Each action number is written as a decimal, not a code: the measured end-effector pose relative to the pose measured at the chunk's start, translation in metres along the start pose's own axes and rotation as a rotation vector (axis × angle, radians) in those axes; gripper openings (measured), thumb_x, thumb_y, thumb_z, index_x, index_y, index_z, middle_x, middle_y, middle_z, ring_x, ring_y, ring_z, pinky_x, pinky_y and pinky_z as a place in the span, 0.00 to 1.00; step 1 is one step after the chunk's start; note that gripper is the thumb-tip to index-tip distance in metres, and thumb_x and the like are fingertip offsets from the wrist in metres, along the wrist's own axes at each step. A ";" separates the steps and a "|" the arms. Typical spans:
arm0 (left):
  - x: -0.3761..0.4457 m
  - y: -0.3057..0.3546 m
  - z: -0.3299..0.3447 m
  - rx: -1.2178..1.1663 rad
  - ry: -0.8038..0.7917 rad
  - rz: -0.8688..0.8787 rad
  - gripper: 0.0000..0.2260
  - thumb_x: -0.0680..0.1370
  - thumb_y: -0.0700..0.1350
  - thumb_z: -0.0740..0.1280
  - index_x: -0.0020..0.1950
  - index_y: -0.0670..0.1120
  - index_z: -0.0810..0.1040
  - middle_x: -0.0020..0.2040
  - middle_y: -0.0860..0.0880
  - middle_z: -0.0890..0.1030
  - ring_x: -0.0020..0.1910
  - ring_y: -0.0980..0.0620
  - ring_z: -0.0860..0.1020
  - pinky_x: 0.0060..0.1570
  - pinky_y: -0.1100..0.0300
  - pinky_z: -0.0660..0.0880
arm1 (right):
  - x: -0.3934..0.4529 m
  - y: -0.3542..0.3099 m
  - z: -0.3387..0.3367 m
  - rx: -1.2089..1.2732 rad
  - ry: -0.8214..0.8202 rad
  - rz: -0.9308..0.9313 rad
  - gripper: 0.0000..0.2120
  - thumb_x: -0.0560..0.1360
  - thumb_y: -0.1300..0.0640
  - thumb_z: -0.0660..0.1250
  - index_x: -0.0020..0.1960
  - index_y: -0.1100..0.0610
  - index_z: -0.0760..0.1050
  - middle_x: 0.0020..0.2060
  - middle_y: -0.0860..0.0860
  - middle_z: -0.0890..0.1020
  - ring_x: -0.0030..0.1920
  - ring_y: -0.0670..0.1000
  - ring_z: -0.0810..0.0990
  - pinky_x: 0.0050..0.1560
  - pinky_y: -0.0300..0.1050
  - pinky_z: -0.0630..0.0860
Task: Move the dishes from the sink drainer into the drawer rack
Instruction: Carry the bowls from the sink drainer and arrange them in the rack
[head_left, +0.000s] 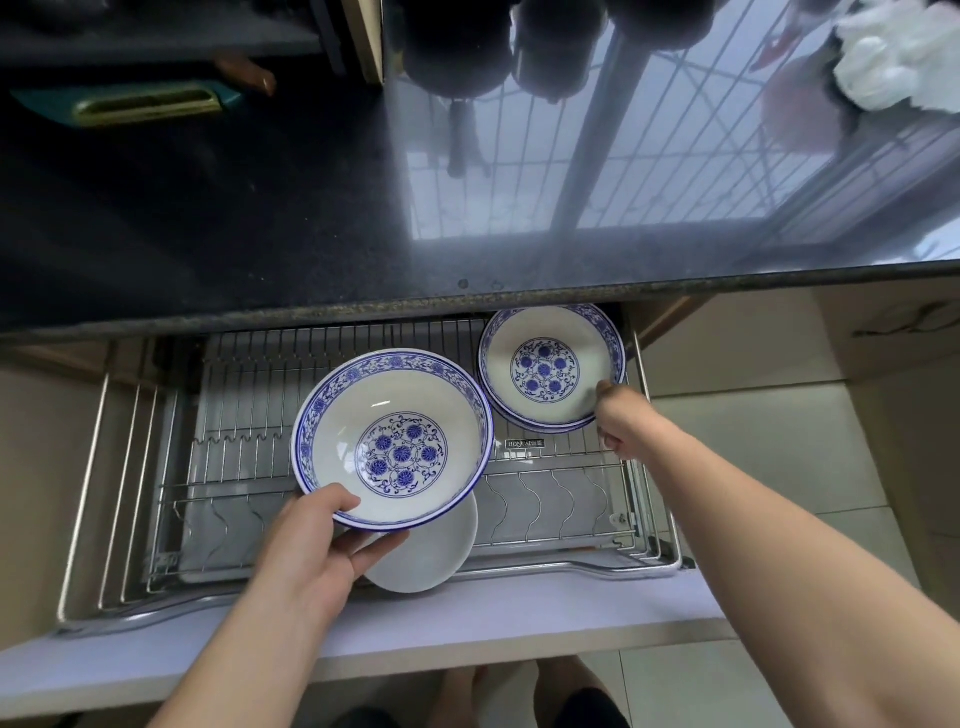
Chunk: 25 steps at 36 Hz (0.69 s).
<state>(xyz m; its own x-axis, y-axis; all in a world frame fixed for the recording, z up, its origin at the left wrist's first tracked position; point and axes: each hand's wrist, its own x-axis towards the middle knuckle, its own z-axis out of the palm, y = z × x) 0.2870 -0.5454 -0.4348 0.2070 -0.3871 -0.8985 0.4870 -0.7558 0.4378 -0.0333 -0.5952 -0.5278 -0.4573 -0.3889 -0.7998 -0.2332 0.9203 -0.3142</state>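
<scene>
The drawer rack (130, 499) of steel wire is pulled out under the dark countertop. My left hand (332, 540) grips two dishes over its middle: a blue-and-white patterned bowl (395, 441) with a plain white plate (431, 551) beneath it. My right hand (618, 421) pinches the lower right rim of a blue-and-white patterned plate (550, 366), which stands tilted in the rack's back right slots. A second rim shows just behind that plate. The sink drainer is out of view.
The glossy black countertop (208, 234) overhangs the drawer's back. The drawer's pale front panel (467, 618) lies nearest me. Wavy wire dividers (550, 504) run along the rack's front right. White cloth (898, 57) sits at the counter's far right. Tiled floor (779, 467) lies to the right.
</scene>
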 end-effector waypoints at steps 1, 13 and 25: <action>0.000 0.000 0.001 0.005 -0.002 -0.001 0.21 0.75 0.29 0.60 0.67 0.40 0.75 0.59 0.33 0.81 0.52 0.33 0.82 0.32 0.41 0.82 | -0.002 -0.002 -0.003 0.024 -0.028 0.035 0.17 0.85 0.49 0.48 0.47 0.58 0.68 0.27 0.55 0.67 0.26 0.50 0.64 0.28 0.39 0.59; -0.025 -0.009 0.051 0.196 -0.133 0.010 0.18 0.76 0.28 0.59 0.60 0.45 0.77 0.52 0.38 0.82 0.48 0.35 0.82 0.33 0.41 0.82 | -0.119 0.015 -0.032 0.128 -0.314 -0.278 0.25 0.82 0.35 0.54 0.55 0.54 0.77 0.36 0.58 0.82 0.30 0.56 0.81 0.29 0.46 0.76; -0.028 -0.040 0.122 0.439 -0.334 -0.002 0.10 0.82 0.42 0.62 0.62 0.49 0.77 0.52 0.43 0.84 0.48 0.43 0.82 0.55 0.37 0.80 | -0.071 0.017 -0.050 -0.313 0.159 -0.244 0.09 0.79 0.58 0.56 0.52 0.61 0.72 0.51 0.63 0.80 0.50 0.64 0.79 0.51 0.52 0.77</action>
<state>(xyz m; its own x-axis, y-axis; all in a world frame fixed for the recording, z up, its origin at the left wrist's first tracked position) 0.1582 -0.5692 -0.4234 -0.1090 -0.4779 -0.8716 0.0729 -0.8783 0.4724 -0.0480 -0.5541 -0.4508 -0.4771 -0.6178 -0.6250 -0.5891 0.7526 -0.2942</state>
